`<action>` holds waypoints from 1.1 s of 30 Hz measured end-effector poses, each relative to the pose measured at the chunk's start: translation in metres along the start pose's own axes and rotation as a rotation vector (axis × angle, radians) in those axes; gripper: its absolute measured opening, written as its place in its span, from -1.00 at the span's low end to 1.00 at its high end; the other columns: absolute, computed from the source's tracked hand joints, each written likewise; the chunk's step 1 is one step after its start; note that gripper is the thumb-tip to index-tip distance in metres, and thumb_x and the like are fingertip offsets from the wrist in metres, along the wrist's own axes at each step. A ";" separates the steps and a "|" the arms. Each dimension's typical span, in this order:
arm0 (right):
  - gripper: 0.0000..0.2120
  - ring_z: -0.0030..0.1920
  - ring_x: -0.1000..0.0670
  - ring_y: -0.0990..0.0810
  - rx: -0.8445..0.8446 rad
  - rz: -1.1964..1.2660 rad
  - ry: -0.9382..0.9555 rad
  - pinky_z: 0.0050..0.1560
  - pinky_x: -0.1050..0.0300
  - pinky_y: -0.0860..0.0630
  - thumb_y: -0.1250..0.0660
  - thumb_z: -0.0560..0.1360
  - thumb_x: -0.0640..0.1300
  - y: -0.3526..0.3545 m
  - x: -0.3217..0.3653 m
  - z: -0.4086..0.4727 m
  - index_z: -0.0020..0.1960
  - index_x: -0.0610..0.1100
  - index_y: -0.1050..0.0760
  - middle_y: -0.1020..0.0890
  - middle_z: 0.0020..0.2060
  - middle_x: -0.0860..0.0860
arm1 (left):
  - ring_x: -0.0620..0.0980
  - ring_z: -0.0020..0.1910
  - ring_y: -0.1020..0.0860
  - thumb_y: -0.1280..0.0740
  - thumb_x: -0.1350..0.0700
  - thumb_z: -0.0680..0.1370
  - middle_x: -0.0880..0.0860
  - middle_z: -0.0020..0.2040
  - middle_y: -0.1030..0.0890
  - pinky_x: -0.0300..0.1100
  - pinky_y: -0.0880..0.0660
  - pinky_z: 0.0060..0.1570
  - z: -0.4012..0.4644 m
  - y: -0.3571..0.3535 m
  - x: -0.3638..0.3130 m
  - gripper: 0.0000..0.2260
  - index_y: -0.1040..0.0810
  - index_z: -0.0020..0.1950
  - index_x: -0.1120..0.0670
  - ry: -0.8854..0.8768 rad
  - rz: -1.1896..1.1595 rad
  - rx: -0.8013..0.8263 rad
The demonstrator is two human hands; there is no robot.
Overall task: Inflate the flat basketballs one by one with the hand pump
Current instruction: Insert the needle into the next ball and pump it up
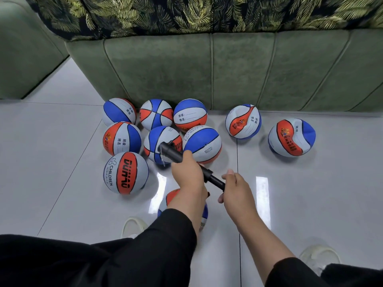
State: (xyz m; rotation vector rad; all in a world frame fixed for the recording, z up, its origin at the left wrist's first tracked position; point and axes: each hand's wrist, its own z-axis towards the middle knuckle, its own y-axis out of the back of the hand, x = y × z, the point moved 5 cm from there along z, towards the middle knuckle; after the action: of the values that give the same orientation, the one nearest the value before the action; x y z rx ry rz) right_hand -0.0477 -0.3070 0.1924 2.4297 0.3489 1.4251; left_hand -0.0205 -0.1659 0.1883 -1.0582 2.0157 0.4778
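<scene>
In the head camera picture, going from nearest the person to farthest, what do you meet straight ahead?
Basketball under the forearms → right hand on the pump handle → left hand gripping the hand pump → cluster of basketballs → green sofa → leaf-print cushion.

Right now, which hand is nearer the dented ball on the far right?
Right. The right hand, gripping the pump handle, sits nearer the dented ball; the left hand on the barrel is farther left.

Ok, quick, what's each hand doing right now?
Left hand: gripping the black hand pump by its barrel.
Right hand: gripping the pump's handle end.
</scene>
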 end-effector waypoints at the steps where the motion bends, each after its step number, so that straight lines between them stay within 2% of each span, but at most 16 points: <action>1: -0.64 -0.22 0.01 -0.60 0.002 -0.008 0.000 0.00 -0.02 -0.48 0.00 0.72 0.10 0.002 -0.001 -0.001 0.04 -0.06 -0.48 -0.67 -0.23 -0.15 | -0.02 -0.25 -0.49 -0.32 0.07 0.61 0.03 -0.16 -0.51 -0.15 -0.43 -0.27 0.007 0.003 -0.002 -0.85 -0.51 0.13 0.10 0.003 -0.011 -0.015; 3: -0.63 -0.20 -0.01 -0.61 0.013 -0.021 -0.004 0.03 -0.03 -0.49 0.01 0.72 0.10 0.001 -0.004 -0.003 0.05 -0.08 -0.48 -0.67 -0.20 -0.16 | -0.02 -0.25 -0.49 -0.32 0.06 0.61 0.04 -0.15 -0.51 -0.14 -0.44 -0.26 0.014 0.007 -0.001 -0.88 -0.50 0.10 0.06 0.017 -0.007 -0.027; 6: -0.62 -0.03 -0.17 -0.61 -0.003 -0.018 -0.031 0.13 -0.12 -0.51 0.02 0.71 0.12 -0.005 -0.008 0.000 0.02 -0.06 -0.47 -0.66 -0.15 -0.17 | 0.02 -0.25 -0.48 -0.31 0.07 0.62 0.07 -0.17 -0.49 -0.12 -0.46 -0.24 0.003 0.004 0.009 -0.94 -0.49 0.01 0.04 0.015 0.002 -0.016; 8: -0.63 0.02 -0.21 -0.61 -0.008 -0.015 -0.049 0.16 -0.13 -0.51 0.02 0.71 0.11 -0.009 -0.008 0.002 0.02 -0.06 -0.46 -0.66 -0.11 -0.18 | 0.03 -0.25 -0.49 -0.30 0.10 0.61 0.08 -0.18 -0.51 -0.13 -0.45 -0.24 -0.009 0.000 0.016 -0.90 -0.52 0.08 0.10 -0.014 0.018 -0.002; 11: -0.60 0.01 -0.21 -0.62 -0.004 -0.013 -0.061 0.13 -0.13 -0.52 0.04 0.71 0.12 -0.011 -0.005 0.002 0.04 -0.08 -0.47 -0.67 -0.09 -0.17 | 0.00 -0.29 -0.48 -0.29 0.13 0.61 0.06 -0.19 -0.51 -0.15 -0.41 -0.30 -0.017 -0.003 0.019 -0.78 -0.53 0.21 0.20 -0.036 0.026 0.008; 16: -0.61 -0.04 -0.19 -0.62 0.025 -0.023 -0.041 0.10 -0.15 -0.55 0.04 0.70 0.13 -0.013 -0.002 0.002 0.02 -0.05 -0.47 -0.67 -0.13 -0.15 | 0.03 -0.27 -0.49 -0.31 0.12 0.59 0.06 -0.20 -0.52 -0.13 -0.45 -0.26 -0.013 -0.002 0.015 -0.80 -0.53 0.15 0.19 -0.041 0.033 0.013; 19: -0.64 -0.20 -0.07 -0.62 0.038 -0.001 -0.016 0.00 -0.06 -0.53 0.02 0.71 0.12 -0.009 0.000 -0.002 0.02 -0.02 -0.48 -0.68 -0.19 -0.14 | 0.00 -0.28 -0.48 -0.33 0.10 0.60 0.04 -0.22 -0.50 -0.16 -0.44 -0.28 -0.008 -0.003 0.005 -0.85 -0.54 0.10 0.15 -0.061 0.025 0.035; 22: -0.66 -0.33 0.03 -0.58 0.038 0.018 -0.023 -0.03 -0.01 -0.49 0.02 0.71 0.10 -0.003 -0.004 -0.004 0.11 -0.01 -0.49 -0.68 -0.20 -0.14 | -0.01 -0.25 -0.50 -0.33 0.07 0.60 0.05 -0.17 -0.52 -0.15 -0.45 -0.27 0.008 0.001 -0.004 -0.83 -0.53 0.15 0.11 -0.044 -0.011 0.007; 24: -0.66 -0.33 0.02 -0.57 0.035 0.022 -0.038 0.02 -0.05 -0.51 0.02 0.71 0.10 -0.002 -0.005 -0.004 0.09 -0.01 -0.49 -0.68 -0.21 -0.14 | 0.02 -0.22 -0.51 -0.32 0.05 0.60 0.07 -0.14 -0.51 -0.13 -0.47 -0.25 0.011 0.003 -0.005 -0.86 -0.51 0.12 0.06 -0.027 -0.008 -0.007; 27: -0.67 -0.30 -0.05 -0.55 0.035 0.066 -0.078 -0.01 -0.07 -0.50 0.01 0.71 0.11 -0.005 -0.001 -0.004 -0.01 0.01 -0.46 -0.67 -0.28 -0.14 | 0.00 -0.25 -0.48 -0.31 0.08 0.62 0.08 -0.16 -0.51 -0.15 -0.44 -0.28 -0.002 -0.002 0.002 -0.83 -0.51 0.16 0.12 -0.023 -0.017 0.024; 30: -0.62 -0.18 -0.15 -0.57 0.024 0.051 -0.072 -0.01 -0.13 -0.54 0.04 0.66 0.17 -0.010 0.005 -0.002 -0.03 -0.02 -0.45 -0.67 -0.18 -0.16 | 0.07 -0.23 -0.57 -0.31 0.09 0.59 0.22 -0.07 -0.67 -0.12 -0.51 -0.25 -0.013 -0.005 0.012 -0.75 -0.53 0.23 0.15 -0.048 -0.001 0.044; 33: -0.60 -0.12 -0.19 -0.58 0.018 0.026 -0.073 0.03 -0.18 -0.57 0.05 0.67 0.17 -0.013 0.005 -0.001 -0.03 -0.03 -0.45 -0.67 -0.11 -0.17 | 0.13 -0.16 -0.63 -0.32 0.08 0.58 0.27 0.04 -0.69 -0.08 -0.56 -0.21 -0.016 -0.003 0.013 -0.72 -0.53 0.26 0.13 -0.046 0.003 0.032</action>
State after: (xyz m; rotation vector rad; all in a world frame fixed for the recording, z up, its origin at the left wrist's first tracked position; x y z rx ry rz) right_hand -0.0470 -0.2932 0.1922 2.5022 0.3159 1.3446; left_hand -0.0302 -0.1847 0.1879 -1.0161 1.9781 0.4664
